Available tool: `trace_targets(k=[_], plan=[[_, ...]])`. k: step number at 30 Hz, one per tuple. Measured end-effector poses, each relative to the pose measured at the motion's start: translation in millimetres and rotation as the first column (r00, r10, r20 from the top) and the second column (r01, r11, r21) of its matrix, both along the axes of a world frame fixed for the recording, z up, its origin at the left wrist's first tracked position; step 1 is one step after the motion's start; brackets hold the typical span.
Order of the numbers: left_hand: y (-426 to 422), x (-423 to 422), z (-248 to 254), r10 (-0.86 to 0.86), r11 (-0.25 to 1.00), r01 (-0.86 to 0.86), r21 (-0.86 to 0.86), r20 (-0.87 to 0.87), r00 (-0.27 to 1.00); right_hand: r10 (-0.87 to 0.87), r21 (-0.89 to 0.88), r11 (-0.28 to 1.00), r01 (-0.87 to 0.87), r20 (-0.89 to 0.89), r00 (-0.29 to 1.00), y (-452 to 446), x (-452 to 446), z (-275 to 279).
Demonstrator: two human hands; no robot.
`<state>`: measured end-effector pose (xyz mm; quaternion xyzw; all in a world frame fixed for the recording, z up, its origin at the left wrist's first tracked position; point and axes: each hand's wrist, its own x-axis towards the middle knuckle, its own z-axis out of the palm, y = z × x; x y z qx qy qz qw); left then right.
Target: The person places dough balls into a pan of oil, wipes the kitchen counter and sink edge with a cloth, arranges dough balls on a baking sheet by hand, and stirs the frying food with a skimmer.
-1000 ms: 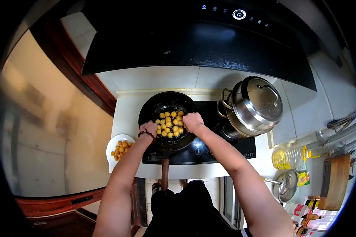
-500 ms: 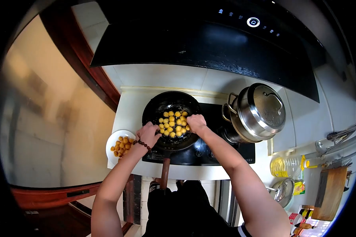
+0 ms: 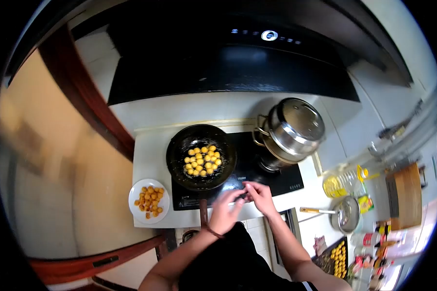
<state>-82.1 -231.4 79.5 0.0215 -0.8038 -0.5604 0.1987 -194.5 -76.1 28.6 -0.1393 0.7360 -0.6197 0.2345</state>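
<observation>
Nearest: both hands up in front of the torso, over the front edge of the table [image 3: 150, 145]. Left hand [image 3: 223, 213] half open, fingers loosely curled, thumb apart; no object visible in it. Right hand [image 3: 260, 198] has fingers bent toward the left one, fingertips close to left fingertips; blur, so can't tell if they touch or if something small is pinched there. Beaded bracelet [image 3: 215, 233] on left wrist.

Pan handle [image 3: 203, 209] points back at the person, just beside the left hand. Low right: dark tray [image 3: 325, 264] with rows of yellow balls.

White plate [image 3: 132, 203] left of the pan, browned balls [image 3: 153, 196] on it. Black pan [image 3: 176, 162] sits on the left of the cooktop [image 3: 245, 157]; yellow balls [image 3: 207, 158] clustered in its middle, single layer, shiny liquid around them. Neither hand on the pan rim.

Right side: wooden-handled strainer [image 3: 317, 210] resting in a metal bowl, oil bottle [image 3: 340, 186] beyond. Lidded steel pot [image 3: 296, 133] back right. Range hood [image 3: 228, 70] above, panel lit.
</observation>
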Motion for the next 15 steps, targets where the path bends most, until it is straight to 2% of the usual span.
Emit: trace_targets(k=[1, 2, 3, 5, 7, 8, 9, 10, 11, 12, 13, 14, 15], plan=[[28, 2, -15, -0.069, 0.998, 0.068, -0.014, -0.068, 0.995, -0.077, -0.249, 0.957, 0.152, 0.287, 0.955, 13, 26, -11], [54, 9, -33, -0.143, 0.977, 0.131, -0.169, -0.063, 0.988, 0.031, -0.46, 0.855, 0.238, 0.503, 0.864, 25, 51, -12], [76, 16, -46, -0.228, 0.928, 0.198, -0.317, -0.059, 0.972, 0.001, -0.512, 0.764, 0.392, 0.609, 0.793, 31, 82, 13], [105, 35, -63, -0.416, 0.815, 0.366, -0.449, -0.014, 0.909, -0.131, -0.539, 0.579, 0.612, 0.68, 0.722, 67, 121, 27], [138, 50, -76, -0.395, 0.735, 0.42, -0.532, 0.167, 0.903, -0.332, -0.544, 0.49, 0.682, 0.607, 0.722, 110, 162, 14], [160, 54, -90, -0.46, 0.754, 0.569, -0.328, 0.355, 0.814, -0.5, -0.508, 0.525, 0.683, 0.466, 0.73, 125, 183, 7], [184, 59, -123, -0.588, 0.78, 0.621, 0.075, 0.426, 0.688, -0.644, -0.452, 0.549, 0.703, 0.308, 0.7, 138, 205, -9], [209, 75, -130, -0.771, 0.637, 0.573, 0.516, 0.407, 0.491, -0.716, -0.312, 0.653, 0.69, 0.043, 0.697, 157, 228, -38], [231, 91, -131, -0.905, 0.402, 0.361, 0.841, 0.307, 0.294, -0.624, -0.004, 0.763, 0.646, -0.262, 0.736, 168, 252, -30], [245, 112, -73, -0.924, 0.333, 0.167, 0.928, 0.285, 0.256, -0.656, 0.03, 0.718, 0.695, -0.304, 0.691, 185, 277, -49], [258, 131, -60, -0.942, 0.317, 0.207, 0.926, 0.282, 0.181, -0.68, 0.062, 0.671, 0.739, -0.343, 0.647, 206, 300, -76], [268, 146, -54, -0.97, 0.217, 0.244, 0.945, 0.181, 0.162, -0.887, -0.084, 0.461, 0.884, -0.063, 0.457, 223, 313, -93], [282, 158, -51, -0.985, 0.116, 0.277, 0.954, 0.075, 0.152, -0.94, -0.174, 0.199, 0.964, 0.244, 0.238, 240, 324, -105]])
